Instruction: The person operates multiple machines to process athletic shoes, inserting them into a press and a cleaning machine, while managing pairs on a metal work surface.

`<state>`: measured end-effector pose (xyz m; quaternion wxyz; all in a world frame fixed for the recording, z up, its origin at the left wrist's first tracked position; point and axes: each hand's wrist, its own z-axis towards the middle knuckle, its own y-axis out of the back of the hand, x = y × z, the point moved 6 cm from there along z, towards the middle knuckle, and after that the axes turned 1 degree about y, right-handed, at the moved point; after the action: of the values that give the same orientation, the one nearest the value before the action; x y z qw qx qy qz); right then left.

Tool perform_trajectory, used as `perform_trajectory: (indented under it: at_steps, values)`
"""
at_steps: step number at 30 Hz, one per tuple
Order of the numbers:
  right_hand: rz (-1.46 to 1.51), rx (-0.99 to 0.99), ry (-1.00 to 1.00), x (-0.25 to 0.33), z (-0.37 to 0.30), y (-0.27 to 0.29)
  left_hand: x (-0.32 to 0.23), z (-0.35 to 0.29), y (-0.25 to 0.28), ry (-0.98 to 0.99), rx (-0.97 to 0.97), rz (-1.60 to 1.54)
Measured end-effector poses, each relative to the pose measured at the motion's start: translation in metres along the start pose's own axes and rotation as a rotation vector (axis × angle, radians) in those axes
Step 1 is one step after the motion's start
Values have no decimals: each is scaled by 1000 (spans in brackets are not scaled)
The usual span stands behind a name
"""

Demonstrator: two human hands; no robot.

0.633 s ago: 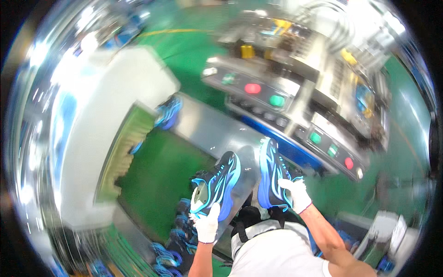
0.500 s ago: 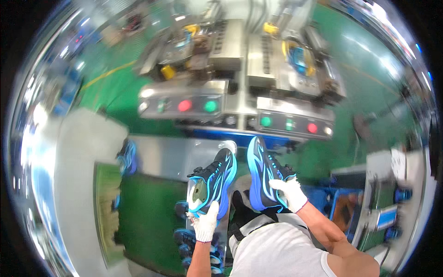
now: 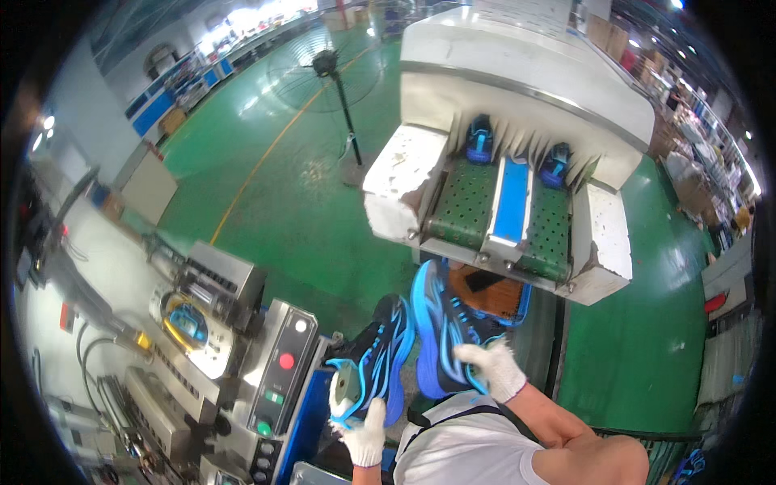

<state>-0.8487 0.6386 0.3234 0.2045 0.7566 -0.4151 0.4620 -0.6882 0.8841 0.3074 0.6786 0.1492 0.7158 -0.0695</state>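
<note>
Both of my hands wear white knit gloves. My left hand (image 3: 364, 436) is closed round the heel end of a black sneaker (image 3: 380, 356) with bright blue lines and a blue-violet sole. A green shoe last (image 3: 347, 384) shows in that shoe's opening. My right hand (image 3: 495, 370) grips the heel end of a matching sneaker (image 3: 436, 331), thumb on its side. The two shoes are held side by side, toes pointing away from me, soles turned toward each other. My fingers beneath the shoes are hidden.
A white tunnel machine (image 3: 525, 89) stands ahead, with two sneakers on its green perforated conveyor (image 3: 461, 206). Below sits a blue-rimmed crate (image 3: 489, 295). To my left is a metal press with a button panel (image 3: 279, 368). A fan (image 3: 343, 105) stands on the green floor.
My view has swung right: the press has shifted from ahead to my left, and the tunnel conveyor has come into view ahead. Both hands still hold the sneakers.
</note>
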Motion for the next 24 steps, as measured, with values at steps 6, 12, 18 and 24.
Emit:
perform_trajectory:
  at_steps: [6, 12, 18, 24]
  values:
    - [-2, -613, 329, 79, 11, 103, -128, 91, -119, -97, 437, -182]
    - [-865, -852, 108, 142, 135, 172, -66, 197, -321, -519, 558, 95]
    - [-928, -646, 157, 164, 224, 200, -55, 242, -350, -616, 355, 259]
    - [-258, -276, 1075, 194, 105, -20, -39, 174, -260, -520, 420, 226]
